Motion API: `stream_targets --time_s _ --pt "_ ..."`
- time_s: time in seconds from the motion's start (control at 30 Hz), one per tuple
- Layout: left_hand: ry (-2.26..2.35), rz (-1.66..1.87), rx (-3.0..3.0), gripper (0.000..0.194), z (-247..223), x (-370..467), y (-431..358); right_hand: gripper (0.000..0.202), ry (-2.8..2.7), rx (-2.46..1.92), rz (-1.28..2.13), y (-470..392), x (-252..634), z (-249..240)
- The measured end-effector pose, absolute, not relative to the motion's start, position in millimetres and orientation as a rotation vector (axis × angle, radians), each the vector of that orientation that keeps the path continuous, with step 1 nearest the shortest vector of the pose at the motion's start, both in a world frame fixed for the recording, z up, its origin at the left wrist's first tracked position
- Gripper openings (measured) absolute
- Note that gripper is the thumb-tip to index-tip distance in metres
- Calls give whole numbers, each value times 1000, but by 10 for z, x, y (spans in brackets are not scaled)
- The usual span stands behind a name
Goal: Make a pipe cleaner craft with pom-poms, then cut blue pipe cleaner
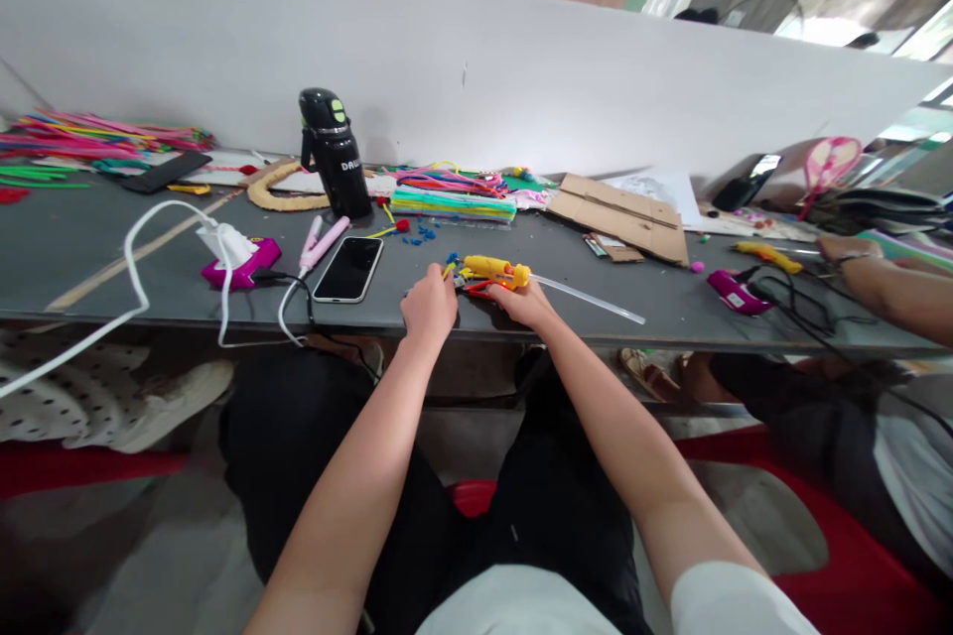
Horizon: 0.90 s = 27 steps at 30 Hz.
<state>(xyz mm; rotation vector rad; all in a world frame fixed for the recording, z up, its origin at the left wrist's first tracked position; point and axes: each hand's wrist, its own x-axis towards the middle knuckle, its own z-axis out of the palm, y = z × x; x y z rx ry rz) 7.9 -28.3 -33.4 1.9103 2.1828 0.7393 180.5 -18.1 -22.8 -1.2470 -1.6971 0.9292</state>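
Observation:
My left hand (432,303) is closed at the table's front edge, with a short yellow pipe cleaner (450,266) poking out from its fingertips. Close to its right, my right hand (523,303) curls around a red-handled tool (480,291) that looks like pliers; its metal end points toward my left hand. A yellow glue gun (491,268) lies just beyond the right fingers, and a long clear glue stick (588,298) runs out of its back to the right. Small blue pieces (424,231) are scattered behind my left hand.
Left of my hands lie a phone (348,270), a pink hair straightener (324,243) and a purple power strip (242,263) with cables. Behind stand a black bottle (339,159), pipe cleaner bundles (454,203) and cardboard (621,215). Another person's arm (885,283) rests at right.

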Motion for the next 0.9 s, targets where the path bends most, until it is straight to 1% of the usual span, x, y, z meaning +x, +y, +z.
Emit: stream_targets --time_s 0.27,0.33,0.43,0.53,0.6,0.67,0.73,0.9 --pt "2107 980 1772 30 -355 -25 -234 17 -1684 -1268 897 -162 1806 -312" --pt "2102 1006 1750 30 -340 -43 -230 20 -1638 -1231 878 -147 1833 -343" --pt "2099 1022 1733 30 -316 -54 -235 32 -1544 -1215 762 -57 1996 -365" --pt "2095 1055 1727 29 -300 -52 -246 47 -1442 -1385 630 130 2315 -351" --pt "2072 1095 1733 29 -295 -46 -249 51 -1423 -1570 551 267 2548 -325" --pt "2030 1144 1746 28 -294 -41 -247 51 -1442 -1799 442 369 2729 -289" --pt "1982 1193 1753 27 -299 -37 -241 50 -1458 -1917 390 416 2828 -252" --pt "1857 1288 1734 28 -334 -45 -215 45 -1625 -1958 464 348 2855 -220"
